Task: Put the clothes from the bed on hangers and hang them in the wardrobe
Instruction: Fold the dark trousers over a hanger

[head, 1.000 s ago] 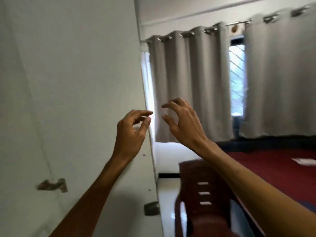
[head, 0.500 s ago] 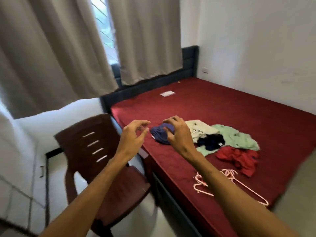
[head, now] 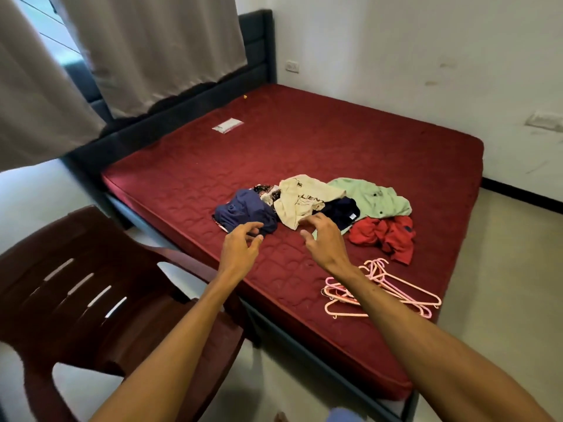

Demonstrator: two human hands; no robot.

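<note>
Nothing's in either hand here: the left hand (head: 240, 249) hangs over the maroon bed (head: 335, 141) with fingers (head: 253, 227) loosely curled by the navy garment (head: 243, 211), the right hand (head: 324, 240) half spread at the cream t-shirt (head: 300, 197), and the mint shirt (head: 373, 194), red garment (head: 385, 236) and pink hangers (head: 399, 289) are just beyond.

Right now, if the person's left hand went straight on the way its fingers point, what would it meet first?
Probably the blue garment just beyond the left hand; its height above the bed is unclear.
</note>
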